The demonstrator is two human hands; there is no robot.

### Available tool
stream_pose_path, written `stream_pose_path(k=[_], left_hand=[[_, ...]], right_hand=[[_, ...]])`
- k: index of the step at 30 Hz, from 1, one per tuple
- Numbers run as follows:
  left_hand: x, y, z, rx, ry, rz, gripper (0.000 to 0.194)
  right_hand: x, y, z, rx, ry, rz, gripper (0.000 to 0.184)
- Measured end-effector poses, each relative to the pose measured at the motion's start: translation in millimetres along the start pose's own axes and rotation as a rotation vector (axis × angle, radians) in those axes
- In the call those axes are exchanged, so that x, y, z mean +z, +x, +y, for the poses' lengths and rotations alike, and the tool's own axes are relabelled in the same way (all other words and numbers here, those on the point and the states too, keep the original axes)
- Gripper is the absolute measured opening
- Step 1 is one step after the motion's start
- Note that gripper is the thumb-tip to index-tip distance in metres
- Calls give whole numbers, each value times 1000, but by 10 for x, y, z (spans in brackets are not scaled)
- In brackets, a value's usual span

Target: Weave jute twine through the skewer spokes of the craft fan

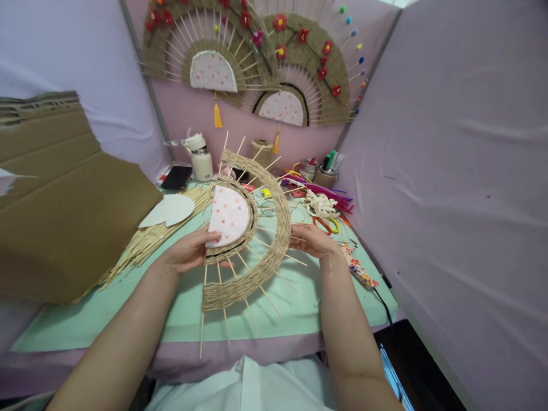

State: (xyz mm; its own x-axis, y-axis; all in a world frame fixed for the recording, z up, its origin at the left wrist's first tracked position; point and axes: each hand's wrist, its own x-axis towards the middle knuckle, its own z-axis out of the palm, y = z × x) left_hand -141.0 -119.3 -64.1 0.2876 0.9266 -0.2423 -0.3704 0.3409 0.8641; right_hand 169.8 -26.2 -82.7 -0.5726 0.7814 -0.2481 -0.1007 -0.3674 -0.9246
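A half-round fan is held up over the table, turned so its straight side faces left. It has a twine-woven outer band, thin wooden sticks spreading like rays, and a white half-disc with pink dots at its centre, edged by twine and a black line. My left hand grips the centre piece, thumb on the dotted face and fingers behind. At the outer rim, my right hand has its fingers against the band and stick ends; the fingertips are partly hidden there.
A large cardboard piece stands at left, beside thin sticks and a white paper shape. Behind are a bottle, phone, twine spool, scissors and a floral-patterned tool with a cord. Decorated fans hang on the wall.
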Motion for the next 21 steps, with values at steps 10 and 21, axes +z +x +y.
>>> stream_pose_path(k=[10,21], left_hand=[[7,-21,31,7,2,28,74],[-89,48,118,157,-224,181,53]], right_hand=[[20,30,27,5,-16,68,29],[44,102,-43,-209,158,265,29]])
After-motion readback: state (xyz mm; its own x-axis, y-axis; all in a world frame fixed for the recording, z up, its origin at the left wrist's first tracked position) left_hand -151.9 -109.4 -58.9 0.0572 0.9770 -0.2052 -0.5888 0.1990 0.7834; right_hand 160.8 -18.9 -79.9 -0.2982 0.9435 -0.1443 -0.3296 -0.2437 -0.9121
